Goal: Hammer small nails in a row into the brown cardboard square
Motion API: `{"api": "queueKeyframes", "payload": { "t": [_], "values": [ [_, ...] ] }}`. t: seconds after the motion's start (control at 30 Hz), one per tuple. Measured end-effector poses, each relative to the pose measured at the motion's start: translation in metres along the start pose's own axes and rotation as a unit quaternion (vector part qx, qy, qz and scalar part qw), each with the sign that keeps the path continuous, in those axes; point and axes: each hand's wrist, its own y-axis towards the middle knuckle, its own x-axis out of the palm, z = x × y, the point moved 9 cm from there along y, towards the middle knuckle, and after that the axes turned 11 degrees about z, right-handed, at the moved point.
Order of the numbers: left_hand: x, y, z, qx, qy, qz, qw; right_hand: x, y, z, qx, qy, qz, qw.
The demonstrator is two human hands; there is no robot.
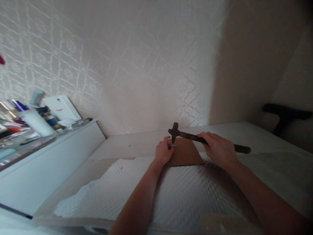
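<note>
My right hand (pixel 218 148) is closed around the dark handle of a hammer (pixel 192 136), and the hammer's head is over my left hand's fingertips. My left hand (pixel 164 151) is pinched on a small shiny metal piece (pixel 173 146), too small to make out. It rests at the left part of a brown board (pixel 187 155), directly under the narrow end of the hammer head. Whether the hammer touches the metal piece, I cannot tell. The board lies flat on white quilted-looking sheeting (pixel 127 178).
A white cabinet (pixel 61 163) stands at the left, its top crowded with bottles, tubes and a white box (pixel 61 107). A patterned wall (pixel 146 71) rises behind the work surface. At the far right is a dark T-shaped object (pixel 285 114).
</note>
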Motion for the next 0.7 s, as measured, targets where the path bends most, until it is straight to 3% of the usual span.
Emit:
{"api": "queueKeyframes", "payload": {
  "t": [0.7],
  "values": [
    [0.0008, 0.001, -0.0017, 0.009, -0.004, 0.003, 1.0, 0.0024, 0.0, 0.0023, 0.002, 0.012, -0.005, 1.0]
  ]
}}
